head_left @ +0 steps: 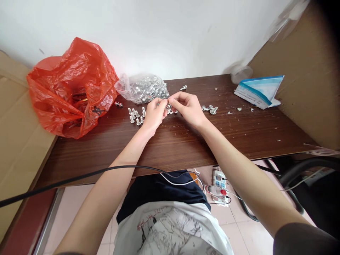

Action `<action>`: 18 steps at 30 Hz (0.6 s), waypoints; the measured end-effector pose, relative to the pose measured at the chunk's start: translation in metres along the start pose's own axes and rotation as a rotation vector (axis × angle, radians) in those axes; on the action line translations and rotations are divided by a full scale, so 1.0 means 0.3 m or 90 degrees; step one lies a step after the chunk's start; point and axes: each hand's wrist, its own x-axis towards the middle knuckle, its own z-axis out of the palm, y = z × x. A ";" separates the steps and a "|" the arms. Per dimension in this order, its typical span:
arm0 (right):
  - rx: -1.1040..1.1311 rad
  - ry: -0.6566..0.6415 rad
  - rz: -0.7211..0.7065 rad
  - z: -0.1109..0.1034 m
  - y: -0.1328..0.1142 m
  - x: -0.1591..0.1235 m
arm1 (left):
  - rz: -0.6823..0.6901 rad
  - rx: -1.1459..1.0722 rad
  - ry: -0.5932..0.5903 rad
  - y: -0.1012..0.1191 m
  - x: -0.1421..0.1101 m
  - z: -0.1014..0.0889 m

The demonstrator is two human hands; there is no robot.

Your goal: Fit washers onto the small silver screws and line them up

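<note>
— Head view first: what are the hands doing?

— Both are meeting over the far middle of the dark wooden table (186,141). The left hand (154,115) and the right hand (187,108) are pinching one small metal washer (168,106) between their fingertips, narrow grips, with the piece sitting just above the tabletop.

— Is anything lying around them?

— Just left of the left hand, a cluster of upright bolts (136,115) is standing on the wood. Under and between the hands a few loose metal pieces (171,112) are lying, though they are too small to tell apart. Right of the right hand, more bolts (209,109) are lying on their sides.

— And farther back?

— A clear bag of hardware (145,88) is sitting just beyond the hands, near the wall, with a single bolt (183,87) beside it on the right. A crumpled red plastic bag (71,88) is taking up the far left corner. A blue and white packet (259,91) is resting at the far right. A black cable (66,180) is running across the near edge.
</note>
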 end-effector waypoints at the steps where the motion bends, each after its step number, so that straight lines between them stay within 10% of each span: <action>1: -0.002 0.002 0.000 -0.001 -0.001 0.000 | -0.002 -0.001 -0.002 0.000 -0.001 0.000; 18: -0.020 0.032 0.004 -0.006 0.008 0.001 | -0.002 0.027 -0.045 -0.003 -0.005 0.002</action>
